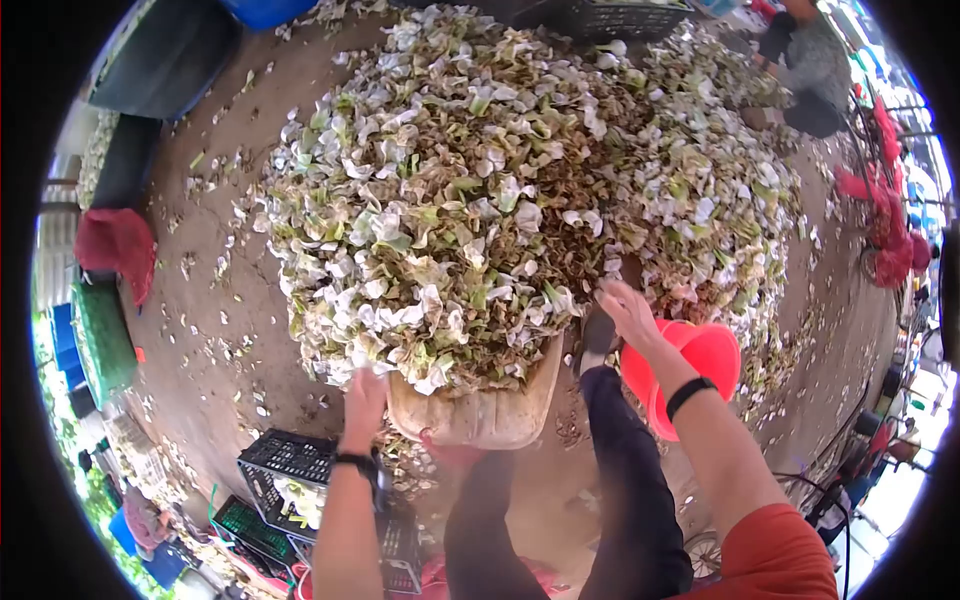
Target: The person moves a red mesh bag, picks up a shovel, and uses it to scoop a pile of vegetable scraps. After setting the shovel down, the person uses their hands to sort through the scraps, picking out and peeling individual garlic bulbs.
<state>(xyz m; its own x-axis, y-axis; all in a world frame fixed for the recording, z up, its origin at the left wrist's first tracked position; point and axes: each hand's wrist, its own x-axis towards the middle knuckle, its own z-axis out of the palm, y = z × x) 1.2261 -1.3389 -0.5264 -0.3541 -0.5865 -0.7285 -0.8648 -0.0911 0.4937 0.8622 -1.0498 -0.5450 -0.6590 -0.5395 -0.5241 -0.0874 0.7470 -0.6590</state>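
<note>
- Head view, left hand (pixel 367 390): at the left side of the pale tub (pixel 480 425), near its rim; blurred, so whether the fingers are apart or closed on anything cannot be told.
- Head view, right hand (pixel 628 312): fingers loosely extended and close together, nothing visible in their grasp; it lies between the leaf pile (pixel 430 190) and the red bucket (pixel 712 350). Contact with the bucket cannot be determined.
- Head view, loose leaves: heaped beyond the tub and over its far part; the near rim is exposed. Judged handling: cupped palms and slightly spread fingers would support a loose load better than pinching, which may shed pieces.
- Head view, tub: evenly placed hands on opposite sides would limit tipping; a low, slow motion would limit spillage.
- Head view, shoe (pixel 598 332): beside the tub and near the right hand; clearance here would reduce snagging.
</note>
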